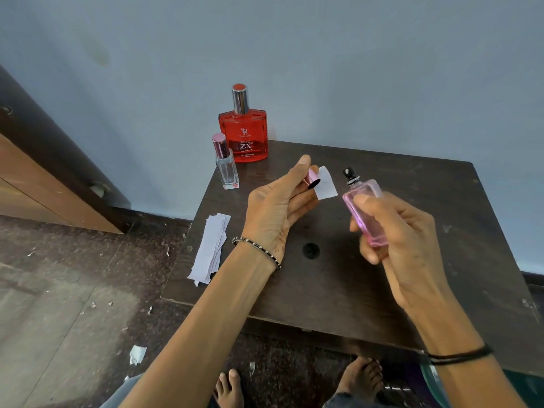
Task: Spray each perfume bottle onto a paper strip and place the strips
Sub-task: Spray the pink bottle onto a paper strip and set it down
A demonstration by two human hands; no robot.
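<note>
Pink bottle, uncapped in right hand, faces strip and cap pinched in left hand; next, press nozzle.

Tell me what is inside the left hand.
The left hand holds a pink metallic cap and a white paper strip. The fingers cover the strip's lower part, so its full length cannot be seen.

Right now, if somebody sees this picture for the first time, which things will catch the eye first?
Probably the red perfume bottle, upright at the table's far edge by the wall. Next, the pink bottle in the right hand, its black nozzle uncovered, facing the paper strip that the left hand holds with a pink cap.
</note>
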